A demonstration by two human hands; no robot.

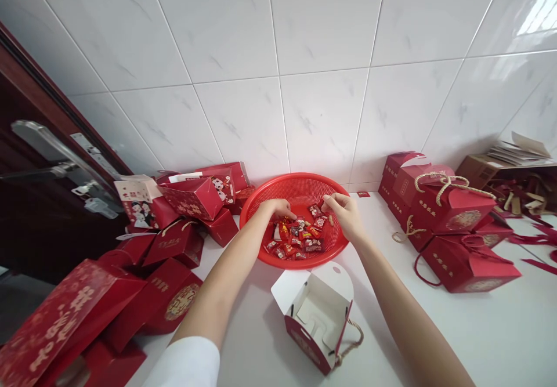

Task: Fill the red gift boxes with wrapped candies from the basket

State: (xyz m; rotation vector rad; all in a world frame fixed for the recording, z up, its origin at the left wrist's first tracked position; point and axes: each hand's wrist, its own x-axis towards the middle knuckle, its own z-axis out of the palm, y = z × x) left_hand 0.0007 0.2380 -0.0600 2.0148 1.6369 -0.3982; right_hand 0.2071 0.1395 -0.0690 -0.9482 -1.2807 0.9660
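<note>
A round red plastic basket [300, 180] stands against the tiled wall, with several wrapped candies [304, 237] in its bottom. My left hand [277, 208] reaches over its left side; the fingers are curled down at the candies, and what they hold, if anything, is hidden. Over the right side is my right hand [340, 207], thumb and forefinger pinched together on something too small to make out. Nearer to me, between my forearms, an open red box [311, 346] with a white inside and a rope handle sits with its flaps spread and nothing inside.
Red gift boxes [191, 198] are piled at the left beside a dark door with a metal handle [52, 143]. More closed red boxes [452, 207] with rope handles stand at the right, near a cardboard box [478, 169] and red ribbons [539, 236].
</note>
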